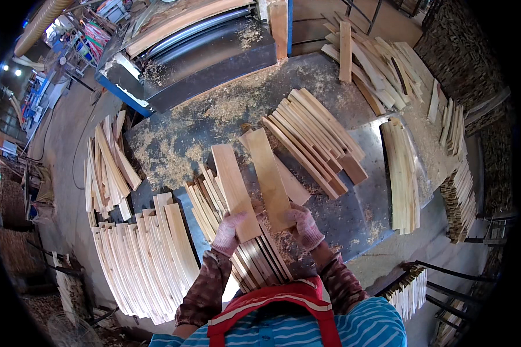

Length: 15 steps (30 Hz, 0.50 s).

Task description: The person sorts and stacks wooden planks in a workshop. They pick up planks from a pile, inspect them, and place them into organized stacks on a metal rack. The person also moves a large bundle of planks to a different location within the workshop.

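Note:
My gloved left hand [228, 232] is closed on the lower end of a flat wooden board [233, 184], its thumb side along the wood. A second, slightly darker wooden plank [264, 170] is gripped at its lower right edge by my gloved right hand [304, 226]. The two pieces tilt away from me side by side, with a narrow gap between them. Under them, a row of wooden strips [260, 263] standing on edge runs toward my body. Another loose board [292, 184] lies on the metal table, partly hidden behind the right-hand plank.
A stack of strips [312, 136] lies on the sawdust-strewn metal table [353, 214], right of centre. More strips [142, 254] stand at left, and a bundle [402, 173] lies at the right edge. Beyond is a machine with a metal roller [197, 29]; a loose wood pile [382, 69] sits far right.

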{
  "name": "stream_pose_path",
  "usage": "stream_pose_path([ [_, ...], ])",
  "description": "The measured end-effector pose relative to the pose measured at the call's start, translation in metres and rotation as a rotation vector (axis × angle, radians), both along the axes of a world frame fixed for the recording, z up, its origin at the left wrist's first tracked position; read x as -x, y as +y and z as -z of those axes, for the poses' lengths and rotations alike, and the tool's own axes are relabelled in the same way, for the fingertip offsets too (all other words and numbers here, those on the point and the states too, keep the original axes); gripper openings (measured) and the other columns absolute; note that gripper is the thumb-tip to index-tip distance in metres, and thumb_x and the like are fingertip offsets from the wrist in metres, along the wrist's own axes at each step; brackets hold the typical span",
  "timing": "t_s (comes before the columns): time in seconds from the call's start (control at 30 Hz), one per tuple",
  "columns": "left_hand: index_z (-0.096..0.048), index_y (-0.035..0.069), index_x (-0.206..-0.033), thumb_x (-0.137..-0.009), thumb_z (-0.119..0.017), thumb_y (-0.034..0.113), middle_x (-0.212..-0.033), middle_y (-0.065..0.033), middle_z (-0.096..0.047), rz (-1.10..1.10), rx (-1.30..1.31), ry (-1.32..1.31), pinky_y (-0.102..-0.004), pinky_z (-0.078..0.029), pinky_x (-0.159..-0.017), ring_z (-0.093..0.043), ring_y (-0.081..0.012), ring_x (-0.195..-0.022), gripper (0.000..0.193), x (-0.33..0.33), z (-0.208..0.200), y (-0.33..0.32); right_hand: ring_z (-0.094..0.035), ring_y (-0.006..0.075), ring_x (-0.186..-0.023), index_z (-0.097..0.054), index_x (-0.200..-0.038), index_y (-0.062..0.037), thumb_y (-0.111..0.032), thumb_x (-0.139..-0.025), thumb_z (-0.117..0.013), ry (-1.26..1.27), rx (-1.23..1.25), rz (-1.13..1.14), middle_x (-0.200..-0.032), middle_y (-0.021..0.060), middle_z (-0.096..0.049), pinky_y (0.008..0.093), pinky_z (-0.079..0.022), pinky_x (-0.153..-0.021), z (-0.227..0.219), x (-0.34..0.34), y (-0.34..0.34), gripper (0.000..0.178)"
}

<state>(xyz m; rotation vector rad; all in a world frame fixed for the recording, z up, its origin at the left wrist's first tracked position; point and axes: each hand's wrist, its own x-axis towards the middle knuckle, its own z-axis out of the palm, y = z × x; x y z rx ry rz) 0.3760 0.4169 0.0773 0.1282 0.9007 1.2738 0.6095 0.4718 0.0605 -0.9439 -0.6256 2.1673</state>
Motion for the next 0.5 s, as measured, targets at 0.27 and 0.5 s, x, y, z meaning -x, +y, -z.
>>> stream_pose_path([
  [0.27,-0.048,0.001,-0.139,-0.088,-0.072,0.045,-0.131,-0.0166,-0.060,0.054,0.106,0.076,-0.0451,-0.054,-0.097,-0.062,-0.0296,-0.116,0.071,-0.005,-0.030,0.009,-0.069,0.0149,-0.088,-0.058,-0.129,0.0063,-0.027,-0.094,-0.066,-0.209,-0.133,-0.211,-0.105,0.0089,-0.071,0.0274,-0.058,-0.072,-0.020,0.024,-0.003,0.050],
  [0.5,-0.049,-0.001,-0.139,-0.080,-0.078,0.040,-0.129,-0.0140,-0.061,0.077,0.007,0.127,-0.0411,-0.053,-0.098,-0.062,-0.0272,-0.117,0.077,0.024,-0.002,-0.004,-0.070,0.0212,-0.081,-0.061,-0.130,-0.0017,-0.044,-0.093,-0.063,-0.548,-0.197,-0.755,-0.095,0.0100,-0.072,0.0348,-0.057,-0.065,-0.032,0.043,0.018,0.057],
])
